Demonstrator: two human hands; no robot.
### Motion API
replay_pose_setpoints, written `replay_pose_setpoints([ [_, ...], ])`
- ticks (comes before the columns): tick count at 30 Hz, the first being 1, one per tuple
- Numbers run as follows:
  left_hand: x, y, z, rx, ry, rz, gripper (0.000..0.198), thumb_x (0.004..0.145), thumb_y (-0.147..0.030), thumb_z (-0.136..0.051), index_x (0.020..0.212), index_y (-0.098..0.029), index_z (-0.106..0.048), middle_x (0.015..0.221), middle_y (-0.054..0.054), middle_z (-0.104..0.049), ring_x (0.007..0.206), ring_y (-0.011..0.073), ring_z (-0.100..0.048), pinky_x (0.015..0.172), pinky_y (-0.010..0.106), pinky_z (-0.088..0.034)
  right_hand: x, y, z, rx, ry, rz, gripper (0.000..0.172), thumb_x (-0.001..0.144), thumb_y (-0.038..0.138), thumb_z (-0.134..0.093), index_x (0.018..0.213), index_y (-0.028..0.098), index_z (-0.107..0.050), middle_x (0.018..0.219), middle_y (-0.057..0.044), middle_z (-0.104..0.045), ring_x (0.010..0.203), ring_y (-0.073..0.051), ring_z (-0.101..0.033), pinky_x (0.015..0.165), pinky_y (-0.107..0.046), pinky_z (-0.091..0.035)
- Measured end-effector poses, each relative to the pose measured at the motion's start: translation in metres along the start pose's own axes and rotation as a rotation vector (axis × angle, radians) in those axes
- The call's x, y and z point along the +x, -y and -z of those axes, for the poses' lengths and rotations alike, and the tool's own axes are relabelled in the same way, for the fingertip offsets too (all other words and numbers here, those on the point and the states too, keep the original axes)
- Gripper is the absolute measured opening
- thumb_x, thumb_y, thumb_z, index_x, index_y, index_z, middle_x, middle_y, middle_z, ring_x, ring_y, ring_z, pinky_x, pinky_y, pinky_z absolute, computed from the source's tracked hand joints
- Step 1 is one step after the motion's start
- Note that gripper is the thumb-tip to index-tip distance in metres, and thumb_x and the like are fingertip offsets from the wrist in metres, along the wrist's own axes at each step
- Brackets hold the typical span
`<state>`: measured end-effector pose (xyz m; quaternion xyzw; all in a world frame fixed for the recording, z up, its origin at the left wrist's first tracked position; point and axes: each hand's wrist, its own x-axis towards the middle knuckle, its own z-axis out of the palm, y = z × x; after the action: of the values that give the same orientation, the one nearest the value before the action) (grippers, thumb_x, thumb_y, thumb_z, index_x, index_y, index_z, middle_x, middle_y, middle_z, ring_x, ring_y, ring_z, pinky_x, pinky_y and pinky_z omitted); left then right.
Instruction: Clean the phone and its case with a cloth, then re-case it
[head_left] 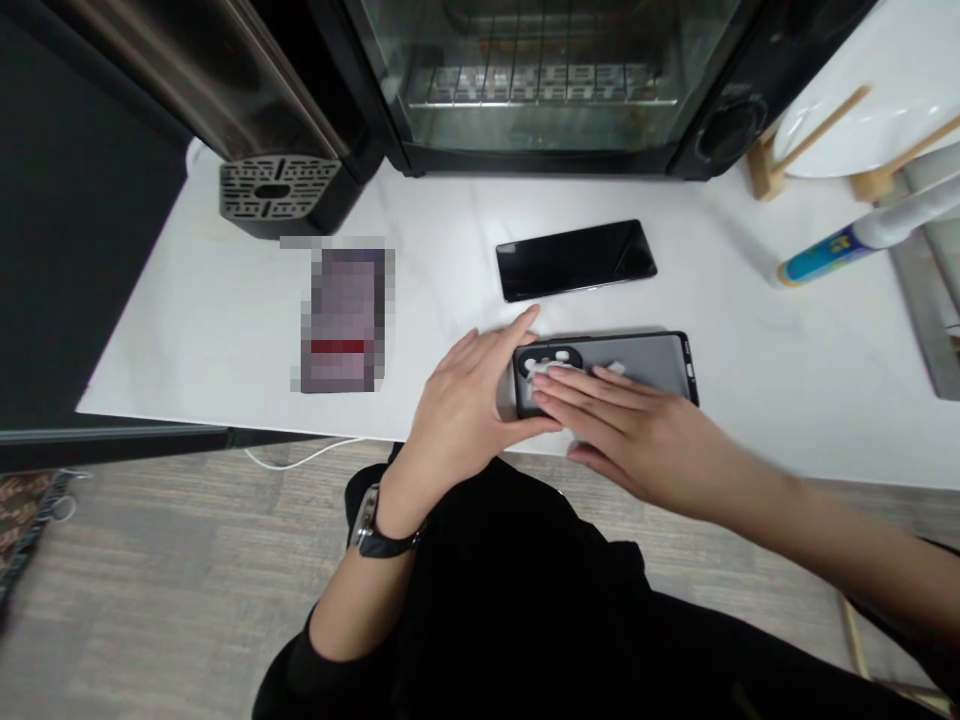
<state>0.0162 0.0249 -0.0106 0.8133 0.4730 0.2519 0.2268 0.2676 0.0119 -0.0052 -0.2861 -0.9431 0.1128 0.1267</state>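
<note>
A grey phone case with a black rim [645,362] lies on the white table [465,250] near its front edge. My left hand [469,400] grips the case's left end between thumb and fingers, steadying it. My right hand [622,425] lies flat on the case with fingers stretched out, pressing a small white wipe [551,372] against the camera cut-out end. A black phone [576,259] lies screen up just behind the case, apart from both hands.
A blurred-out flat object [343,318] lies to the left. A black toaster oven [555,80] and a dark appliance with a drip grille [274,190] stand at the back. A plate on a wooden rack [847,120] and a tube [862,240] sit at the right.
</note>
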Motion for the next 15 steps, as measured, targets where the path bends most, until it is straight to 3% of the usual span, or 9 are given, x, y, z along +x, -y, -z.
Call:
replay_pose_setpoints([
  [3, 0.000, -0.002, 0.000, 0.010, -0.004, 0.015, 0.113, 0.078, -0.039, -0.095, 0.168, -0.028, -0.028, 0.145, 0.009, -0.069, 0.134, 0.0284, -0.064, 0.126, 0.056, -0.039, -0.034, -0.018, 0.011, -0.129, -0.066, -0.130, 0.065, 0.107, 0.030, -0.061, 0.166, 0.015, -0.039, 0.165, -0.015, -0.052, 0.150, -0.032, -0.054, 0.122, -0.059, -0.050],
  [7, 0.000, -0.004, -0.002, 0.044, 0.014, 0.009, 0.119, 0.079, -0.042, -0.095, 0.171, -0.029, -0.021, 0.147, 0.010, -0.068, 0.139, 0.0296, -0.062, 0.128, 0.061, -0.035, -0.064, -0.026, 0.014, -0.134, -0.120, -0.181, 0.071, 0.104, 0.017, -0.060, 0.170, 0.020, -0.032, 0.164, -0.015, -0.052, 0.150, -0.033, -0.054, 0.121, -0.062, -0.050],
  [11, -0.001, -0.004, -0.002, 0.083, 0.037, -0.041, 0.112, 0.085, -0.047, -0.088, 0.171, -0.028, -0.019, 0.152, 0.013, -0.065, 0.144, 0.0304, -0.060, 0.129, 0.063, -0.036, -0.035, -0.009, -0.002, 0.030, -0.067, -0.025, 0.074, 0.096, -0.005, -0.047, 0.166, 0.017, -0.038, 0.167, -0.012, -0.049, 0.156, -0.025, -0.046, 0.126, -0.053, -0.046],
  [15, -0.007, -0.005, 0.001, 0.139, 0.065, -0.140, 0.092, 0.094, -0.045, -0.079, 0.168, -0.025, -0.029, 0.163, 0.017, -0.054, 0.151, 0.0305, -0.054, 0.127, 0.060, -0.042, 0.004, -0.004, -0.007, 0.110, -0.066, 0.071, 0.066, 0.095, -0.003, -0.055, 0.159, 0.011, -0.050, 0.166, -0.016, -0.049, 0.156, -0.026, -0.046, 0.126, -0.051, -0.046],
])
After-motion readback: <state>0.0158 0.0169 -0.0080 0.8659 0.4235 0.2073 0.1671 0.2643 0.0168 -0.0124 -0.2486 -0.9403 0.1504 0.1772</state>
